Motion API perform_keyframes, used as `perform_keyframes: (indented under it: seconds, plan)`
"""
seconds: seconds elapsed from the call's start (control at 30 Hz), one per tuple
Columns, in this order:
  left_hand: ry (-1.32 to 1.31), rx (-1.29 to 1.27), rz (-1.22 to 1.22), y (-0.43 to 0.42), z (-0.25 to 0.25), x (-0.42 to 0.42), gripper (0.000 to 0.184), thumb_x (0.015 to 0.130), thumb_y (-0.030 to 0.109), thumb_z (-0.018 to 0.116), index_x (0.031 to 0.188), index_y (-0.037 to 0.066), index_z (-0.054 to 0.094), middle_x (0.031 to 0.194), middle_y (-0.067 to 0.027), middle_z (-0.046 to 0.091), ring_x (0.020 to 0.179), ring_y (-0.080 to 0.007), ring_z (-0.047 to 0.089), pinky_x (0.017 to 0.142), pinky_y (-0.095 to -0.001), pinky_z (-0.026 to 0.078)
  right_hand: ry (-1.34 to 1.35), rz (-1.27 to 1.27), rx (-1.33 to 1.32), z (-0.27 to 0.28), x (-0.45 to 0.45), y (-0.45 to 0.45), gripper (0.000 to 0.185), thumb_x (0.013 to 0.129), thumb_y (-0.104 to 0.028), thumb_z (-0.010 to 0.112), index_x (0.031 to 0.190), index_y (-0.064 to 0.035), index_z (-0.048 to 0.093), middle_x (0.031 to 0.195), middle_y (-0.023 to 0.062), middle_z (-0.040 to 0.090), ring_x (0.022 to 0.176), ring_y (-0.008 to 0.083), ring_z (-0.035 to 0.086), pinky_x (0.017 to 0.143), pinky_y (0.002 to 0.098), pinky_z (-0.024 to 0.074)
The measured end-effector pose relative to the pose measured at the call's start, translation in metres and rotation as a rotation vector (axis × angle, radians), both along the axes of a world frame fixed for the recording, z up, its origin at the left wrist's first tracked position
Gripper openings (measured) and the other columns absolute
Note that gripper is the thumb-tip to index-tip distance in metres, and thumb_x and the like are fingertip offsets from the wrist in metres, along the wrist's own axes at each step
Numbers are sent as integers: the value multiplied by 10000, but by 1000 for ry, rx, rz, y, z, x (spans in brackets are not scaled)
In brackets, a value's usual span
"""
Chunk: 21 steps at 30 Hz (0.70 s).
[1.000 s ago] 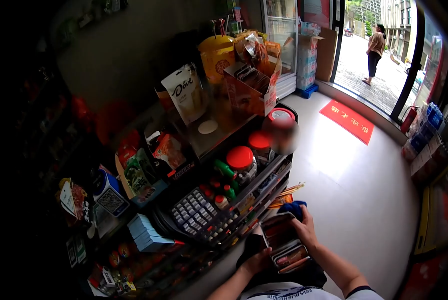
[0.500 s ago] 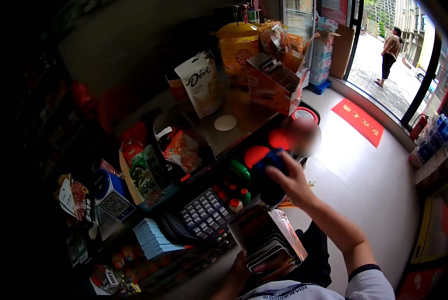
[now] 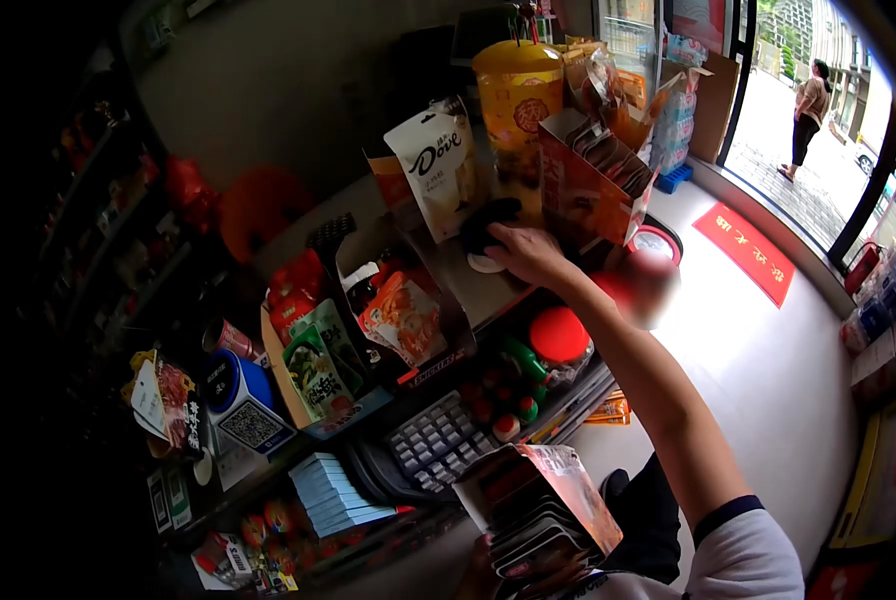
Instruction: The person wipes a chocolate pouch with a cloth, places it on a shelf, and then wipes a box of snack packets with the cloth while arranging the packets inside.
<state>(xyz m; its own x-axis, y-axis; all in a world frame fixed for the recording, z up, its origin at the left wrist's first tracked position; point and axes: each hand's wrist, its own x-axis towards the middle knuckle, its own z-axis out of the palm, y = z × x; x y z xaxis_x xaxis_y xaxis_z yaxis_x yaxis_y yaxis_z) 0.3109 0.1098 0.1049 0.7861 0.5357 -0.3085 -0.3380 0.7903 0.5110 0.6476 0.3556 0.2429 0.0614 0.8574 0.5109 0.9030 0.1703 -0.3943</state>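
My right hand (image 3: 534,257) is closed on a dark cloth (image 3: 480,228), pressed to the counter top beside a white round disc (image 3: 483,264). Just behind the cloth stands a white Dove pouch (image 3: 434,170). An open display box (image 3: 570,490) packed with flat dark packets is held low against my body. Around its lower left side is my left hand (image 3: 480,562), dim and partly hidden by the box. Right of the cloth, a similar box (image 3: 593,205) full of packets stands on the counter.
A yellow-lidded tub (image 3: 520,95) stands at the back of the counter. Nearer are a Snickers box (image 3: 433,370) with snack bags, a keyboard (image 3: 438,440), a red-lidded jar (image 3: 558,335) and a blue QR-code stand (image 3: 243,400). Outside the doorway stands a person (image 3: 810,115).
My right hand has moved forward and left with the cloth, from above the jars onto the counter by the Dove pouch. The held box stays low by my body. The view has shifted slightly.
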Motion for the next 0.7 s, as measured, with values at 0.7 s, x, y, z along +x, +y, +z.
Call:
perform_keyframes:
  seconds: [0.7]
  plan:
    - [-46, 250, 110, 6, 50, 8, 622, 969, 493, 461, 1393, 38, 442, 1354, -150, 542, 1231, -286, 545, 985, -429, 496, -593, 143, -454, 78, 18, -83, 207, 883, -213, 590, 1005, -85, 697, 939, 146, 699, 901, 324, 681, 722, 419, 548]
